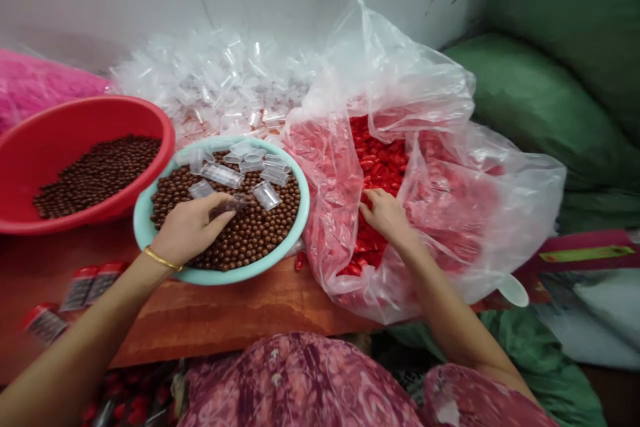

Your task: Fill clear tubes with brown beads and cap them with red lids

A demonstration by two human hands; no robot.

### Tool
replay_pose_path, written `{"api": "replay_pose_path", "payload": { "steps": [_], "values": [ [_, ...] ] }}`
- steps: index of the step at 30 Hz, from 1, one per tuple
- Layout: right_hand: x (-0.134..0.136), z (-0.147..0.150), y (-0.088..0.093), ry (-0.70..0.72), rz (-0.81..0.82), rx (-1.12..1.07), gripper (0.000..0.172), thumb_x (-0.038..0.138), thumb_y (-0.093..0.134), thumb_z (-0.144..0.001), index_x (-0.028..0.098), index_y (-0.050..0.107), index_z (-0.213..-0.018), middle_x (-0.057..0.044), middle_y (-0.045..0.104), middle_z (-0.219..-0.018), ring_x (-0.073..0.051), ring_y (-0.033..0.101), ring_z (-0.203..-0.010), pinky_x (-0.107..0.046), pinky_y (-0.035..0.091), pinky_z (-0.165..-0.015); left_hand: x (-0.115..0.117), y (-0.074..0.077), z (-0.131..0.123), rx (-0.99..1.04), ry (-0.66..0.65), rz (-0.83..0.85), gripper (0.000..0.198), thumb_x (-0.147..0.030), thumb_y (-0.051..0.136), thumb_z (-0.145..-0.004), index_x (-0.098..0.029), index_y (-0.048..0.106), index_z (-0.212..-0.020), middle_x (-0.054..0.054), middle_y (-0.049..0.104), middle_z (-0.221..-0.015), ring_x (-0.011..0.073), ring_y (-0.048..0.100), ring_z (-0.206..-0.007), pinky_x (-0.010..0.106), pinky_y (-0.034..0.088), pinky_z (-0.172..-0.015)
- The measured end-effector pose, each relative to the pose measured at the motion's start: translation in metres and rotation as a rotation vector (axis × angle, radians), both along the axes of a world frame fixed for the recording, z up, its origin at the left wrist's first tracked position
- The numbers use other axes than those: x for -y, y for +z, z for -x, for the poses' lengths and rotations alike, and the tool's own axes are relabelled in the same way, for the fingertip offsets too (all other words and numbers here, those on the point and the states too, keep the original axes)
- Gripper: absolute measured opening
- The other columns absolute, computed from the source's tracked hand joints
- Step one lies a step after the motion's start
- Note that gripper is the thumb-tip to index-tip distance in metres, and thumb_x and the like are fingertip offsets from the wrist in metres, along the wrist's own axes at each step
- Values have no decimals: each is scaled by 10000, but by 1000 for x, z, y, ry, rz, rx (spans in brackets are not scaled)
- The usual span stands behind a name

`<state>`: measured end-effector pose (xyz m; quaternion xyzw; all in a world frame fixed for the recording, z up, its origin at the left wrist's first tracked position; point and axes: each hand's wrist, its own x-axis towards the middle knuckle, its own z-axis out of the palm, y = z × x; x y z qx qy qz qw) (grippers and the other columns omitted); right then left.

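My left hand (193, 227) rests over a teal bowl (145, 210) of small brown balls (260, 230). Its fingers are closed on a clear plastic tube (233, 203) that is partly filled with brown balls. Several empty clear tubes (250, 167) lie on the balls at the bowl's far side. My right hand (385, 213) reaches into a clear plastic bag (430, 167) full of small red caps (380, 163). Its fingers are bent down among the caps, and I cannot see whether they grip one.
A red basin (75, 120) with more brown balls stands at the left on a wooden board (225, 313). A heap of clear tubes (215, 80) lies behind the bowls. Filled red-capped tubes (80, 287) lie at the near left. Green sacks (540, 93) fill the right.
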<state>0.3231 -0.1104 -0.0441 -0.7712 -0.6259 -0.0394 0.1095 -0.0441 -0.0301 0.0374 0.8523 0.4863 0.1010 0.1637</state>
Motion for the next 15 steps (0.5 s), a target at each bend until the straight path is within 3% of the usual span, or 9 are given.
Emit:
{"api": "replay_pose_path", "payload": {
  "steps": [4, 7, 11, 13, 15],
  "values": [
    [-6, 9, 3, 24, 63, 24, 256, 201, 411, -822, 165, 654, -895, -147, 654, -897, -241, 594, -778, -346, 434, -669, 6, -2, -5, 465, 109, 172, 358, -403, 522, -776, -156, 617, -1017, 64, 695, -1008, 205, 626, -919, 330, 469, -860],
    [-4, 4, 9, -124, 1, -126, 196, 282, 439, -810, 205, 619, -812, -121, 637, -756, -252, 584, -695, -372, 414, -624, 8, -8, -7, 783, 128, 382, 325, -363, 576, -743, -134, 580, -973, 76, 683, -987, 178, 626, -894, 311, 484, -826],
    [2, 5, 32, -322, -247, -811, 120, 337, 528, -738, 298, 557, -847, -72, 615, -690, -192, 532, -530, -364, 389, -528, 15, -14, -5, 1012, 150, 668, 362, -390, 652, -723, -145, 531, -960, 76, 677, -961, 144, 643, -783, 266, 493, -714],
    [3, 18, 49, -323, -349, -1154, 189, 334, 583, -679, 309, 556, -865, -35, 593, -650, -148, 481, -444, -332, 354, -455, 18, -14, -2, 1094, 143, 753, 397, -406, 684, -710, -151, 526, -971, 79, 680, -954, 144, 652, -762, 260, 494, -697],
    [1, 38, 66, -268, -390, -1334, 270, 318, 631, -623, 301, 578, -888, -1, 575, -617, -119, 447, -400, -300, 321, -406, 21, -14, 1, 1143, 128, 804, 422, -408, 706, -697, -154, 533, -986, 82, 683, -941, 149, 657, -761, 259, 498, -691]
  ]
}}
